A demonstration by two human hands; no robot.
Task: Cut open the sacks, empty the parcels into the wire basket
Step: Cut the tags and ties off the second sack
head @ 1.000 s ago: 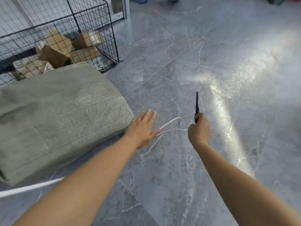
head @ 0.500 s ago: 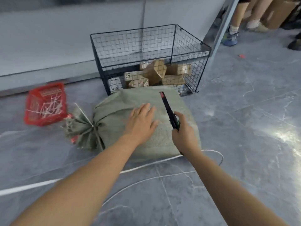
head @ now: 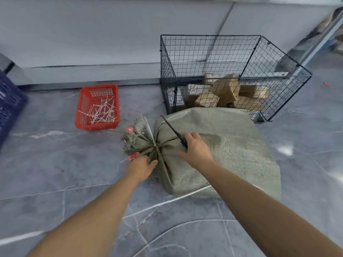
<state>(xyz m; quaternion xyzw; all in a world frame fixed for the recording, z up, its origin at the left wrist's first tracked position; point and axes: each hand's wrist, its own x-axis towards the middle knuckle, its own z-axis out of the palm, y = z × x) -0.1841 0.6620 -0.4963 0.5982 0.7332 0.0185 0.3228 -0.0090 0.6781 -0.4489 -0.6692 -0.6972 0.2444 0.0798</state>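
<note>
A full grey-green woven sack lies on the floor, its tied neck pointing left and bound with a white tie. My left hand grips the bunched neck from below. My right hand rests on the sack and holds a thin dark cutter, blade angled up and left over the neck. Behind the sack stands the black wire basket with several brown cardboard parcels inside.
A red plastic basket with cut white ties sits left of the sack. A dark blue crate is at the far left edge. A low grey ledge runs along the back. A metal post rises at the right.
The view swung left from the sack's closed end to its tied neck. My left hand left the sack's top and took hold of the neck. My right hand brought the cutter over the neck.
</note>
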